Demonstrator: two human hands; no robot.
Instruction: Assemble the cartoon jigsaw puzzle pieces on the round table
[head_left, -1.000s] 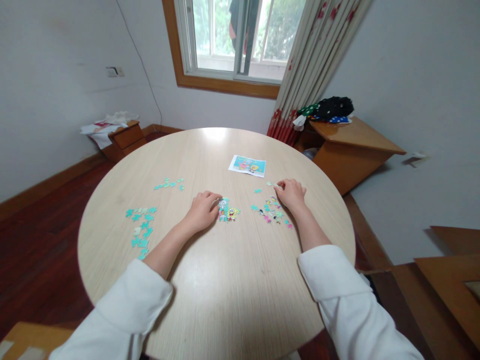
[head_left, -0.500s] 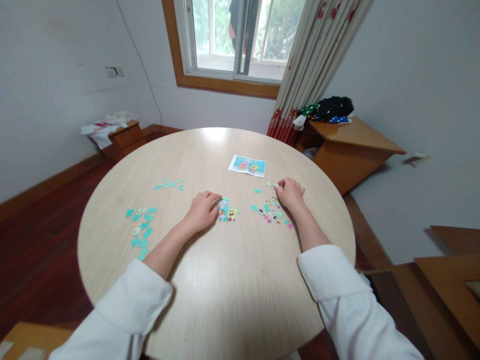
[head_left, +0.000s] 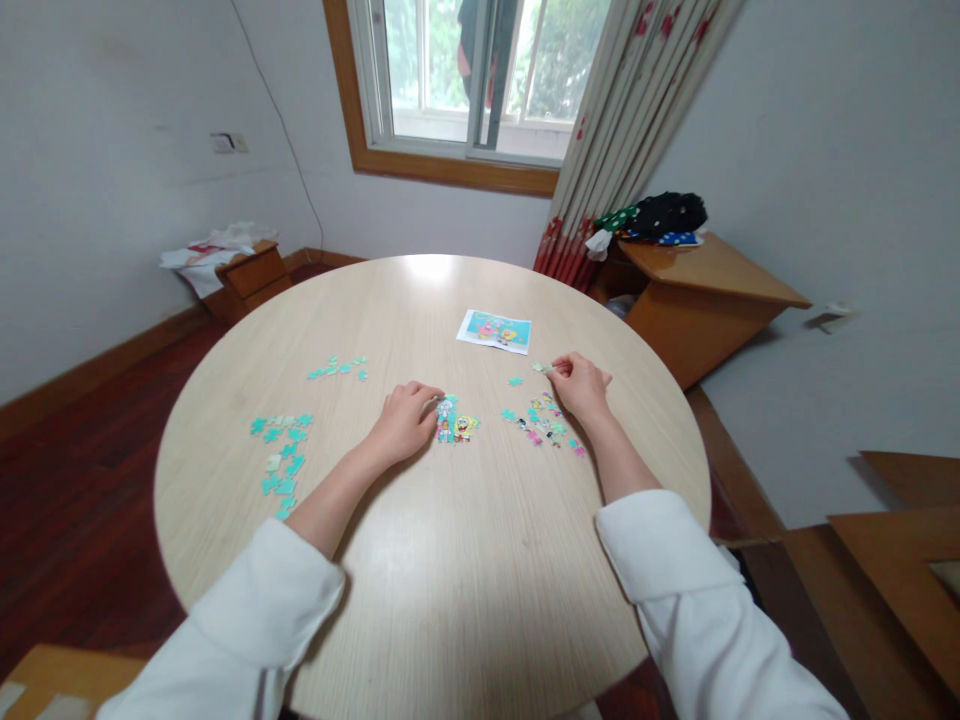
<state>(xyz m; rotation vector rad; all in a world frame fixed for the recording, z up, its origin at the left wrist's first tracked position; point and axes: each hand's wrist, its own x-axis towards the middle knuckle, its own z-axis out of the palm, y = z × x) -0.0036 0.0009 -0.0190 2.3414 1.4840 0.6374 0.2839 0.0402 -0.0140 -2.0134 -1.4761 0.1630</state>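
Observation:
A partly joined jigsaw puzzle with cartoon figures lies at the table's middle. My left hand rests beside it, fingers stretched out and their tips at its upper left edge. Farther right, my right hand has its fingertips pinched on a pale green puzzle piece, partly covered by the fingers. A single teal piece lies left of that hand. Just below it are several loose pieces in pink, yellow, white and teal.
A folded picture sheet lies beyond the hands on the round table. Teal and pale green pieces form one group at the left and a smaller one behind it. A wooden cabinet with cloth stands at the right.
My right hand has shifted slightly, its fingertips drawing together at the pale green piece. My left hand and the joined puzzle look unmoved.

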